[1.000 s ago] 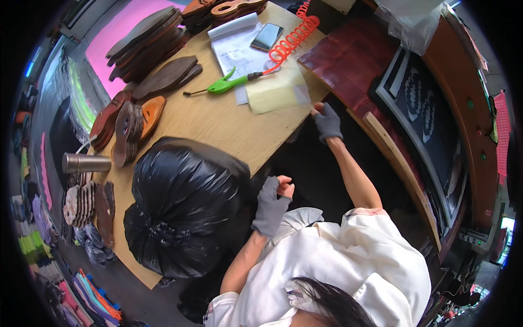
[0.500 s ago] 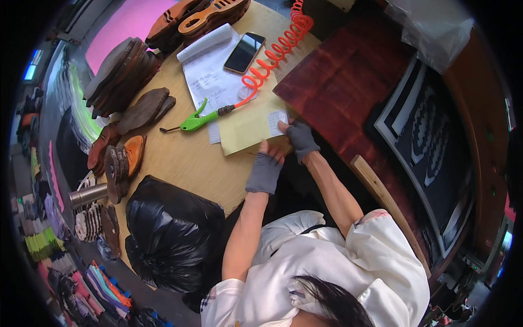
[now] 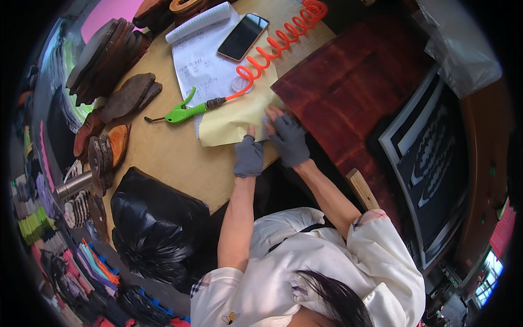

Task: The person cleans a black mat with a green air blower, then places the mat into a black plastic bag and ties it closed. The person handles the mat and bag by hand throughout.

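Observation:
A pale yellow sheet of paper (image 3: 220, 126) lies at the table's near edge, its surface slightly buckled. My left hand (image 3: 248, 156), in a grey fingerless glove, grips its near edge, thumb on top and the other fingers mostly hidden. My right hand (image 3: 289, 140), gloved the same way, rests over the sheet's right end with fingers apart. Across the sheet's far left side lies a green air blow gun (image 3: 187, 112) on a red coiled hose (image 3: 265, 56). Beyond it are a notepad with handwriting (image 3: 197, 68) and a dark-screened phone (image 3: 243, 36).
Stacked brown sole-shaped pieces (image 3: 103, 60) stand along the table's left side. A black plastic bag (image 3: 155, 223) bulges at the near left. On the right are a dark red board (image 3: 348, 82), a wooden bar (image 3: 362, 188) and a black panel with pale frames (image 3: 427, 163).
My right hand has turned over the sheet's right end, and the white patch there no longer shows. The yellow sheet has buckled. The whole view has shifted slightly.

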A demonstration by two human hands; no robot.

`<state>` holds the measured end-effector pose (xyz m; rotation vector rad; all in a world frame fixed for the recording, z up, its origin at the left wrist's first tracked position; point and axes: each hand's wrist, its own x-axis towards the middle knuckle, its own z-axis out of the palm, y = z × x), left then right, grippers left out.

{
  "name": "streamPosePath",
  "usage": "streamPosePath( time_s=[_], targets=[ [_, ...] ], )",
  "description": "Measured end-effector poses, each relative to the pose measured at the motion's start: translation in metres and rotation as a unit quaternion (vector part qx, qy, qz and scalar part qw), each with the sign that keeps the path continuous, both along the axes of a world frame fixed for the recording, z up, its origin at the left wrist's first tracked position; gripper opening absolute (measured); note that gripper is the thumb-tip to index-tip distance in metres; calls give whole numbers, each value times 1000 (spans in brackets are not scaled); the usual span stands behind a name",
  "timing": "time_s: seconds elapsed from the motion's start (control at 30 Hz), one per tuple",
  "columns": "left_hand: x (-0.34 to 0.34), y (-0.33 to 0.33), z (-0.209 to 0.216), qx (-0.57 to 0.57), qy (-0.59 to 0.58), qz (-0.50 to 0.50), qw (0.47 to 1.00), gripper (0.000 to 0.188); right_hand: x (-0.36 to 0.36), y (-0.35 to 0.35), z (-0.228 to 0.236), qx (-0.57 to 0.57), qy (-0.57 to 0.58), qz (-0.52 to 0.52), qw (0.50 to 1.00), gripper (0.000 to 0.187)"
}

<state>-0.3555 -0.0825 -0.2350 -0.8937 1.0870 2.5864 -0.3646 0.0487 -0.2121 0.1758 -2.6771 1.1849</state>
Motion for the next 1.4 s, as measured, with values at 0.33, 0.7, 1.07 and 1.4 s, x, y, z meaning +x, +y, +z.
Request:
streamPosePath(
  time_s=[0.33, 0.7, 1.07, 1.4],
  targets=[
    [-20, -1, 20, 19, -10, 20, 1000, 35, -34, 2, 3, -165, -82, 89, 979, 28],
    [-17, 8, 32, -147, 41, -26, 988, 31, -34, -10, 2, -128, -26, 30, 991, 21],
    [-19, 11, 32, -70, -31, 80, 994, 31, -30, -10, -4, -238, -81, 53, 966, 12],
    [2, 10, 18, 40, -129, 147, 980, 41, -7, 6, -7, -119, -11, 106, 987, 14]
  ],
)
